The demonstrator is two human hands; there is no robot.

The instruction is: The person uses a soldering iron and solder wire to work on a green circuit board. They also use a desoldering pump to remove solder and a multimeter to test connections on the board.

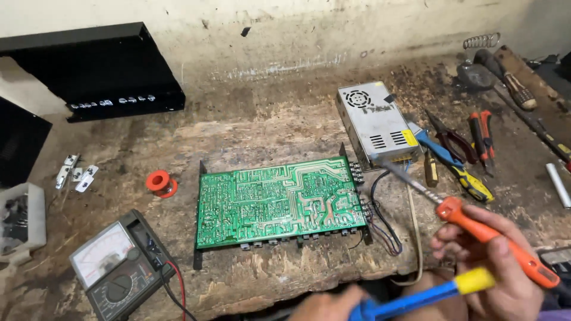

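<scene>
Orange-handled soldering iron [493, 238] is gripped in the right hand [496, 267] at lower right, fingers curled round the handle, knuckles turned toward the camera; the metal tip is angled up and left, ending near the lower edge of a silver perforated metal power supply box [375, 122], above the wood and not touching the board. Blue pump-style tool with a yellow band [416, 297] is seen at the bottom edge, running from beside the left hand [330, 306] up to the right hand; which hand actually grips it cannot be told. Only the top of the left hand is in view at the bottom centre, so its spread or closure cannot be told. Green rectangular printed circuit board [279, 199], solder side up in a black frame, is laid flat at the middle of the worn wooden bench [250, 131], well left of the iron's tip, with thin wires trailing off its right end. An analogue multimeter with a grey dial face [122, 261] is placed at lower left, red and black leads running off the bottom. A small orange spool [160, 183] is set just left of the board. Pliers and cutters with red, blue and yellow grips [461, 154] are scattered right of the power supply. A black metal cover [95, 68] is leaned against the wall at upper left.
</scene>
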